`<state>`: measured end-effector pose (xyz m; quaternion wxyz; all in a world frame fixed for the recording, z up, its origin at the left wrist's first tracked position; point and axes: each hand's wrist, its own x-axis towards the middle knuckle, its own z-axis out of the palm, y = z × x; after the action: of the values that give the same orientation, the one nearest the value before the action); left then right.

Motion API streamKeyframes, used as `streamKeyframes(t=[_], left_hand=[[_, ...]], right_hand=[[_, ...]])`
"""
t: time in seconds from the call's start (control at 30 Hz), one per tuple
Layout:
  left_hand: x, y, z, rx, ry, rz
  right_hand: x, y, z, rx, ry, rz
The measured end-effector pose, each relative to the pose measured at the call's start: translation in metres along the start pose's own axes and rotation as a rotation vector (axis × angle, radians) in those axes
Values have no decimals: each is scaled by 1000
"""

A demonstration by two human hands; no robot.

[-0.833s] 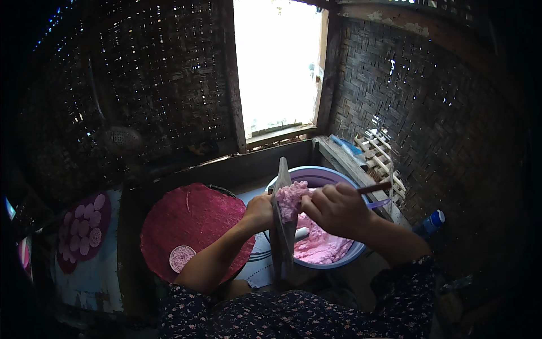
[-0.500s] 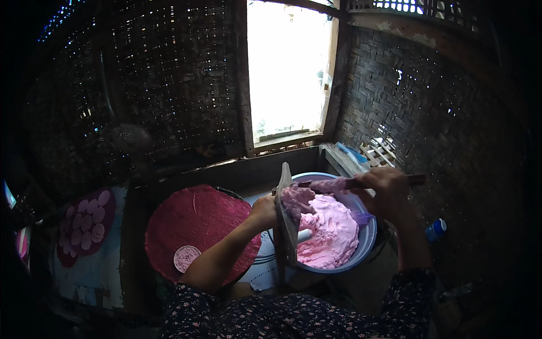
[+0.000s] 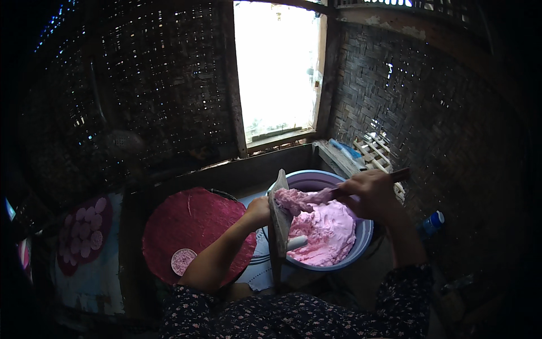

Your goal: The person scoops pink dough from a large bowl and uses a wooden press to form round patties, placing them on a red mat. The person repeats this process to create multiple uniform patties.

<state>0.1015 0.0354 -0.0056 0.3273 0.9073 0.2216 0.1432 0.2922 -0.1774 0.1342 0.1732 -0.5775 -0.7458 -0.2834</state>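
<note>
A blue basin (image 3: 361, 240) in front of me holds a mound of pink dough (image 3: 327, 229). My left hand (image 3: 258, 211) grips a flat, upright board (image 3: 278, 220) at the basin's left rim. My right hand (image 3: 367, 192) is closed on a dark-handled spatula (image 3: 398, 175) and presses a lump of pink dough (image 3: 296, 199) against the board's top. A round red woven mat (image 3: 192, 226) lies to the left with one small pink disc (image 3: 183, 260) on it.
Woven bamboo walls close in all around, with a bright window (image 3: 276, 68) ahead. A second mat with several pink discs (image 3: 84, 231) lies at far left. A blue-capped bottle (image 3: 432, 221) stands at right, and a wooden rack (image 3: 375, 152) sits behind the basin.
My right hand drew the spatula out to the right, away from the board, and now spreads dough onto the board's top. My left hand stayed on the board.
</note>
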Motion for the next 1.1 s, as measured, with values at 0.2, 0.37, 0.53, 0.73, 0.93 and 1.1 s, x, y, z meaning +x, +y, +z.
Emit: streamKeyframes(t=[0.2, 0.37, 0.53, 0.73, 0.93, 1.1], left_hand=[[5, -12, 1, -713, -60, 36], [8, -11, -1, -1090, -146, -52], [-2, -6, -3, -125, 40, 43], [-5, 12, 6, 222, 52, 107], [-6, 10, 9, 118, -55, 49], [5, -35, 9, 12, 3, 72]], right_hand=[[-11, 23, 6, -10, 29, 189], [-22, 19, 13, 153, -32, 167], [-6, 14, -10, 166, -115, 112], [23, -6, -3, 8, -103, -111], [24, -35, 36, -61, 11, -229], [12, -15, -2, -79, 16, -139]])
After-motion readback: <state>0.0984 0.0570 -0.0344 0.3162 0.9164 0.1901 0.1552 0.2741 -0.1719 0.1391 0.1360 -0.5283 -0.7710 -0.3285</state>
